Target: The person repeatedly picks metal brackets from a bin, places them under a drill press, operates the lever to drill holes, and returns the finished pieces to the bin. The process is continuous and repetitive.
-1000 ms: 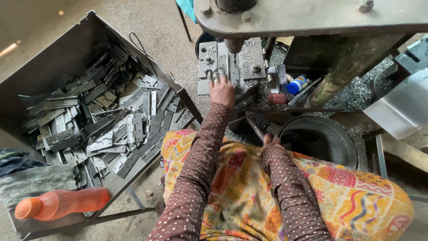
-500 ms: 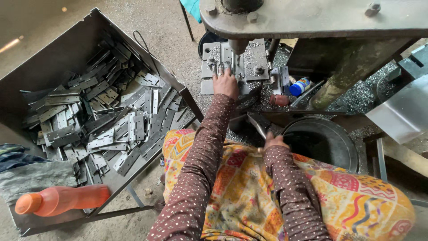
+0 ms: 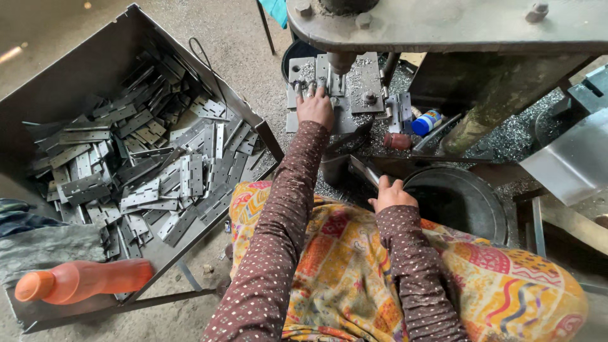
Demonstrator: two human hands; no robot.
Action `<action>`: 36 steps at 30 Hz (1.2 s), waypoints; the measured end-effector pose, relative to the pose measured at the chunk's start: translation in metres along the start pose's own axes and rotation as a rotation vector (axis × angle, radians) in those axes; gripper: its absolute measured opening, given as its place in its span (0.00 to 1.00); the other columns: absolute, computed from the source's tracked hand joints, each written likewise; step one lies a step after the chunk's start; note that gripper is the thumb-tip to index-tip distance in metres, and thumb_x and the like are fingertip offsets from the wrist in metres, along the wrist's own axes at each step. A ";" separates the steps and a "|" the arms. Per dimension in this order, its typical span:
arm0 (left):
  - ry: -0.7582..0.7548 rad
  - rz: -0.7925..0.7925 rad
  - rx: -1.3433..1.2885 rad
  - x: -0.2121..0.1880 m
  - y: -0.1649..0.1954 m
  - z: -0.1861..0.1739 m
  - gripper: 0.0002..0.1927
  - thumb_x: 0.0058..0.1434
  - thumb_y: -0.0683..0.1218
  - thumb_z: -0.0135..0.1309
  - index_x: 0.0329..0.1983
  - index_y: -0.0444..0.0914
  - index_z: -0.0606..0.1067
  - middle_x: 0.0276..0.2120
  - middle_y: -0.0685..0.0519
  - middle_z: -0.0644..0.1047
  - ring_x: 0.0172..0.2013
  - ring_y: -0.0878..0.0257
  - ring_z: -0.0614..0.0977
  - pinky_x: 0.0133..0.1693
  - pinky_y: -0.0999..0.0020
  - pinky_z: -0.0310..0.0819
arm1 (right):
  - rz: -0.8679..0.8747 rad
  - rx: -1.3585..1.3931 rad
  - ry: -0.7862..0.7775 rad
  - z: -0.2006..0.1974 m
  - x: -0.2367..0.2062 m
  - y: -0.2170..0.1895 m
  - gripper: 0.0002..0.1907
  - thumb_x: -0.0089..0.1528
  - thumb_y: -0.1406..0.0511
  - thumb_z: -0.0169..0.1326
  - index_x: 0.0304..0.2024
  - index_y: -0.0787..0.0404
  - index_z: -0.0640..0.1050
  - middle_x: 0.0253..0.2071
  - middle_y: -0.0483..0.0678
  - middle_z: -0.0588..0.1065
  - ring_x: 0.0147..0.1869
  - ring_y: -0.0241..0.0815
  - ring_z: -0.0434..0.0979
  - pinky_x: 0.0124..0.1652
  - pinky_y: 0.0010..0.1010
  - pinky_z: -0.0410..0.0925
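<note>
The left hand (image 3: 315, 107) lies with fingers spread on a small metal piece (image 3: 308, 86) at the press plate (image 3: 354, 95) front edge. The right hand (image 3: 391, 194) closes around a lever (image 3: 364, 170) beside the dark tub (image 3: 462, 201).
</note>
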State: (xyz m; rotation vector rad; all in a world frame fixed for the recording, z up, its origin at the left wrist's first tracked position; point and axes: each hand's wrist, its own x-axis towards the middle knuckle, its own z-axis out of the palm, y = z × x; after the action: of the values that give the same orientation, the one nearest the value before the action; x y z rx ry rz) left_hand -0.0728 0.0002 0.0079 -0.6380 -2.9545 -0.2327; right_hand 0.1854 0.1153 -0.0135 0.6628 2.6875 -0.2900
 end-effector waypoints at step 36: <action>0.622 0.253 -0.073 -0.072 -0.011 -0.003 0.06 0.72 0.43 0.52 0.49 0.39 0.73 0.55 0.49 0.76 0.38 0.59 0.82 0.61 0.48 0.72 | -0.147 0.260 0.383 0.015 0.024 0.012 0.22 0.60 0.48 0.57 0.49 0.52 0.77 0.33 0.51 0.80 0.37 0.56 0.81 0.35 0.48 0.73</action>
State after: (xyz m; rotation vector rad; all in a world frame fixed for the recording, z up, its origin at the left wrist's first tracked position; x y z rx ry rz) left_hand -0.0117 -0.0394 -0.0005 -0.7702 -2.2594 -0.4264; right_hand 0.1755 0.1318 -0.0382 0.6490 3.1053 -0.6151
